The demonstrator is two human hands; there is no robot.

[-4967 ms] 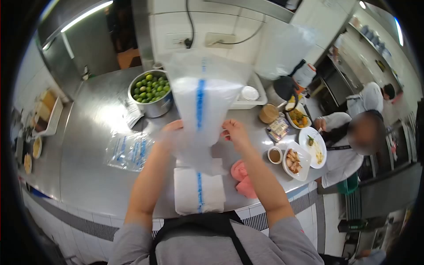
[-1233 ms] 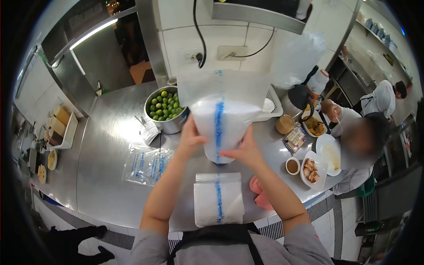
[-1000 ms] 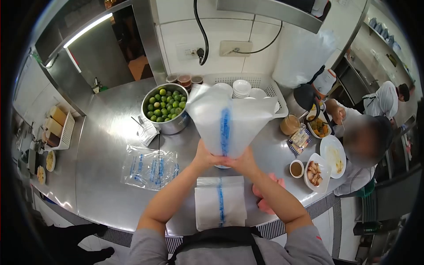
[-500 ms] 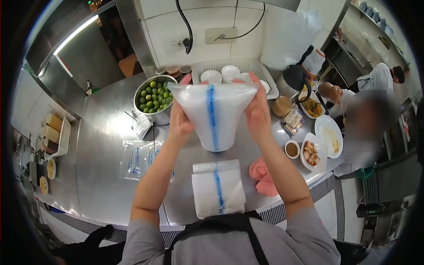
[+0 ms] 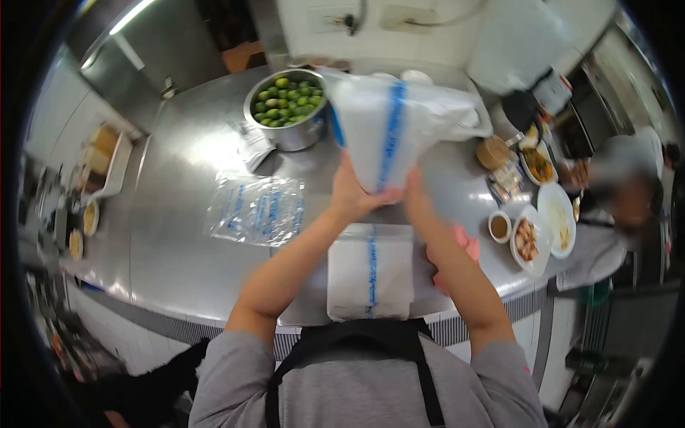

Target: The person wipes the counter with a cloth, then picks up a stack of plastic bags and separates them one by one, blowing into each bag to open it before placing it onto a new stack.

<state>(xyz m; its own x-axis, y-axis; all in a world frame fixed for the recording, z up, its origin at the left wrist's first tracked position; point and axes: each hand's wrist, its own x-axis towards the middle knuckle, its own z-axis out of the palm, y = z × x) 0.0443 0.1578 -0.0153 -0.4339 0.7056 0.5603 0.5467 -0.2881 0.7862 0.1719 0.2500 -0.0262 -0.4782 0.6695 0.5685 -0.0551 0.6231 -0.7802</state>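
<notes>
A bundle of whitish plastic bags [image 5: 389, 128] with a blue printed stripe stands raised over the counter, its top flaring out to the right. My left hand [image 5: 357, 194] grips the lower left of this bundle, thumb across its near end. Against the lower right side, my right hand [image 5: 416, 194] is closed on it too, slightly blurred. Just below my hands, a folded stack of similar bags [image 5: 371, 274] lies flat. Partly under my right forearm is a pink cloth [image 5: 462, 246]. Left of my arms, a clear plastic wrapper [image 5: 257, 210] with blue print lies crumpled.
On the steel counter [image 5: 171, 214], a metal pot of green limes [image 5: 285, 103] stands at the back. To the right are a sauce cup [image 5: 499, 227], a dish of chopped meat [image 5: 526, 239], a white plate [image 5: 553, 207] and a pitcher [image 5: 510, 118]. A co-worker [image 5: 606, 235] stands at far right.
My hands have moved from the upper sides of the bag bundle down to its lower end, closer together. The bundle's top now spreads to the right. The camera view has shifted.
</notes>
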